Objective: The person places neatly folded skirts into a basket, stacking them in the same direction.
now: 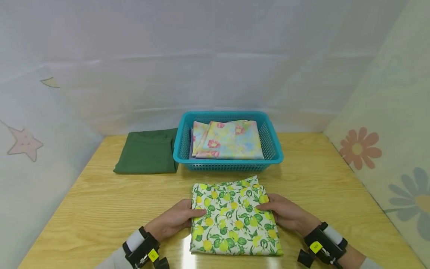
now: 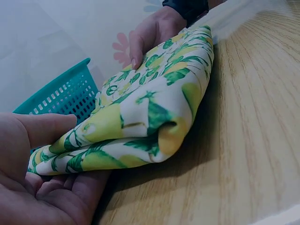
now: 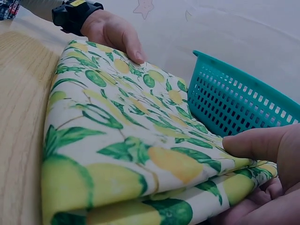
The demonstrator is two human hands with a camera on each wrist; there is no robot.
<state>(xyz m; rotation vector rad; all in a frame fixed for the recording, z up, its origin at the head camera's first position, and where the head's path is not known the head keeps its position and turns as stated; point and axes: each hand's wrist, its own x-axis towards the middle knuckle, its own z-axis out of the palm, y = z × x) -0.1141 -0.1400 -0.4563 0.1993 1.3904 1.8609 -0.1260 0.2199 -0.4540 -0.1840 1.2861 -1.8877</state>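
Observation:
A folded cloth with a lemon and leaf print (image 1: pixel 235 220) lies in front of the basket, held from both sides. My left hand (image 1: pixel 179 216) grips its left edge, thumb on top and fingers tucked beneath, as the left wrist view shows. On the opposite edge my right hand (image 1: pixel 285 211) pinches the cloth the same way, the thumb (image 3: pixel 253 143) over the top layer and the fingers under the fold. The stacked layers show at the near side of the lemon cloth (image 2: pixel 136 126) in the left wrist view.
Behind the cloth stands a teal plastic basket (image 1: pixel 228 166) with folded floral cloth (image 1: pixel 231 140) in it. A folded dark green cloth (image 1: pixel 146 153) lies against the basket's left side on the wooden table (image 1: pixel 100 209). A pale sheet (image 1: pixel 215 74) hangs along the back edge.

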